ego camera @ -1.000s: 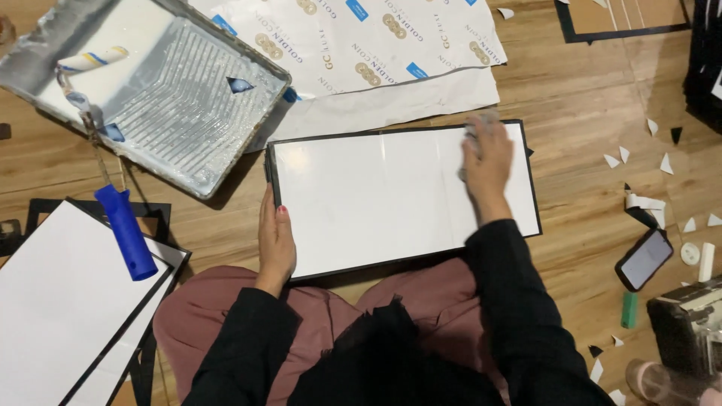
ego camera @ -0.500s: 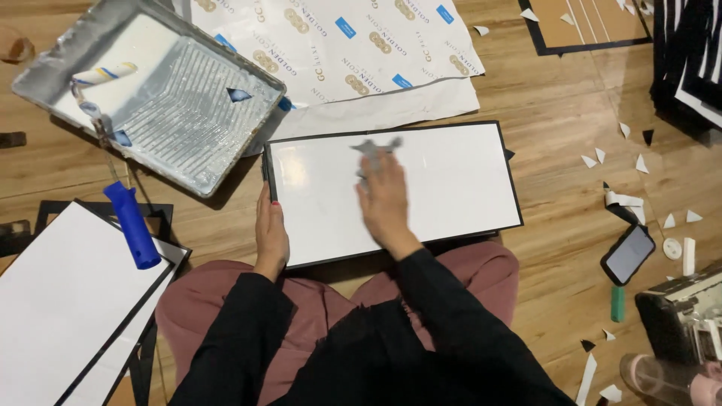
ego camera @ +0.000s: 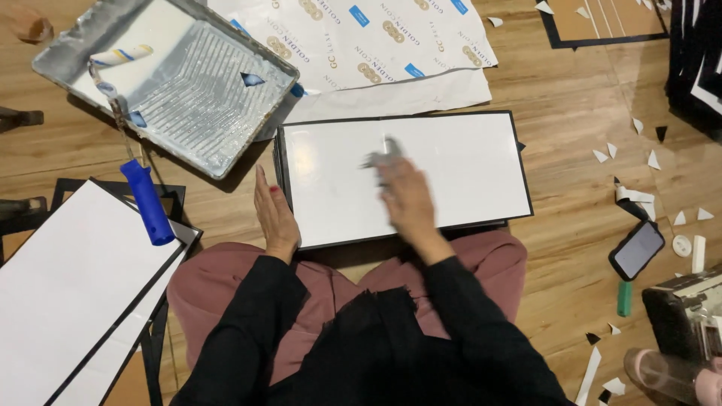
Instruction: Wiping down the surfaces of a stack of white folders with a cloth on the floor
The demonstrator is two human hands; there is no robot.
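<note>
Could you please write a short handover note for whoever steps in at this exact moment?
Left hand: flat on the floor, against the left edge of the white board; holds nothing.
Right hand: on the board's face with a small grey object at its fingers; blurred, so the grip is unclear.
The black-edged board lies flat on the wooden floor in front of the person's knees.
The paint tray sits up left, with the blue-handled roller leaning on its rim.
More white boards are stacked at left.
Phone and paper scraps lie at right.
How much of the board is finished cannot be told.
</note>
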